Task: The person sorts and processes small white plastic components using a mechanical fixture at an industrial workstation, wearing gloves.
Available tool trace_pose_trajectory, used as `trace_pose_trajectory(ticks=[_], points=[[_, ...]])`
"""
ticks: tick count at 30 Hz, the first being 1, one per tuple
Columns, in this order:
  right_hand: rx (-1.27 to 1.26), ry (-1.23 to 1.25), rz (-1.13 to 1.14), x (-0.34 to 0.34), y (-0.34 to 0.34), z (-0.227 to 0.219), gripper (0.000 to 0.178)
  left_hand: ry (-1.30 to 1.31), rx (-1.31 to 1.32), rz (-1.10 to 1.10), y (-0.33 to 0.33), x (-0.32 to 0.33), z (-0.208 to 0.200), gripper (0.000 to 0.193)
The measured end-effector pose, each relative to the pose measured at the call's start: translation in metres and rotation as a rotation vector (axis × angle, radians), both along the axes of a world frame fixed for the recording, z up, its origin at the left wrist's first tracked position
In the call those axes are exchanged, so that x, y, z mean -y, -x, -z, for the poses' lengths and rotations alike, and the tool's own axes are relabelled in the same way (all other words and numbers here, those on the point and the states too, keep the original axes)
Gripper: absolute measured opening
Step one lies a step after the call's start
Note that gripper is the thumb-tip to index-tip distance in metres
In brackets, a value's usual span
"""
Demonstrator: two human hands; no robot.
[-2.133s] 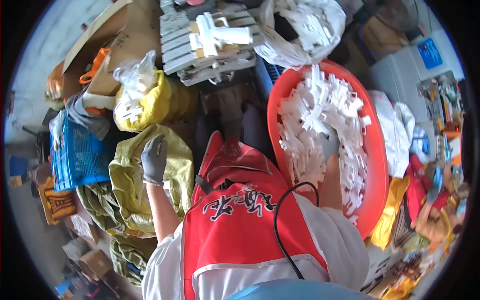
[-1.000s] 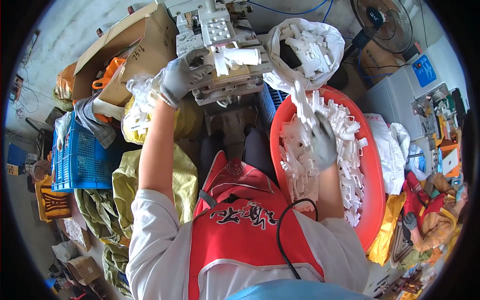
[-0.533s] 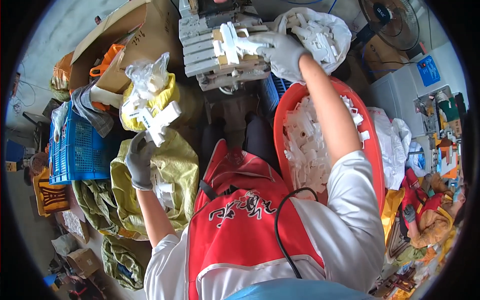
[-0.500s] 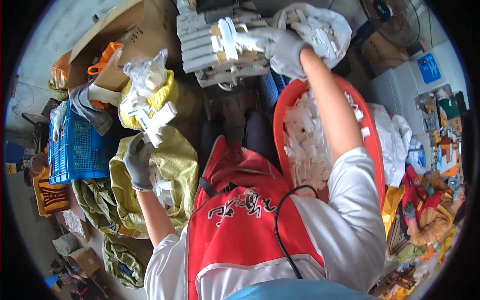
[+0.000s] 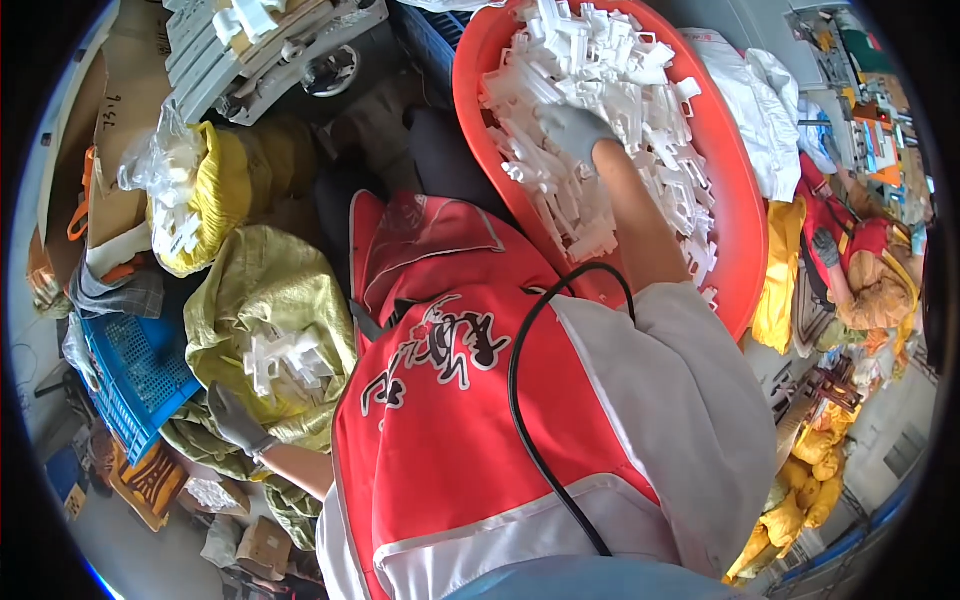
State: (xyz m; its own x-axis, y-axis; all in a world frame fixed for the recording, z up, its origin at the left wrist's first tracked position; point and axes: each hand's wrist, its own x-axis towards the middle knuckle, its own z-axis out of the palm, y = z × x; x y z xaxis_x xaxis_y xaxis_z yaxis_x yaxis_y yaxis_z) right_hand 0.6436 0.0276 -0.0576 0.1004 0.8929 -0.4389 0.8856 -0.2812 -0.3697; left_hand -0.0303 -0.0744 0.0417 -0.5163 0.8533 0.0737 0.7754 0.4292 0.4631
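Observation:
My right hand (image 5: 577,132), in a grey glove, reaches into a large red tub (image 5: 742,235). Its fingers are extended over a heap of white plastic parts (image 5: 625,80), many of them angular with open frames; some fingertips are hard to make out against the heap. At the left, my gloved left hand (image 5: 238,420) is beside the rim of an olive-green woven sack (image 5: 235,290). Its fingers look stretched out, with nothing visible in them. Inside the sack's mouth lie more white plastic parts (image 5: 285,365).
A grey slatted machine (image 5: 225,60) stands ahead, white pieces on top. Leftward are a yellow sack (image 5: 228,185), a blue crate (image 5: 145,370) and a cardboard box (image 5: 120,150). A black cable (image 5: 520,400) crosses my red apron. Another person (image 5: 865,260) sits far right.
My right hand has come from the machine's white piece back to the tub. My left hand has lowered beside the sack, without the white part seen at its fingers before. The view has turned.

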Motion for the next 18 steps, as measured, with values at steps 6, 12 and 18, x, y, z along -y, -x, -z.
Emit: trace_pose_trajectory(ticks=[6, 12, 18], points=[[0.165, 0.199, -0.29, 0.04, 0.002, 0.036, 0.058, 0.046, 0.148, 0.298, -0.088, -0.05, -0.008, 0.033], [-0.358, -0.095, 0.041, 0.053, -0.013, 0.058, 0.07, -0.022, 0.192, 0.44, -0.116, -0.075, 0.007, 0.026], [-0.91, -0.467, 0.585, 0.061, -0.01, 0.064, 0.049, -0.083, 0.189, 0.43, -0.124, -0.087, 0.0, 0.023]])
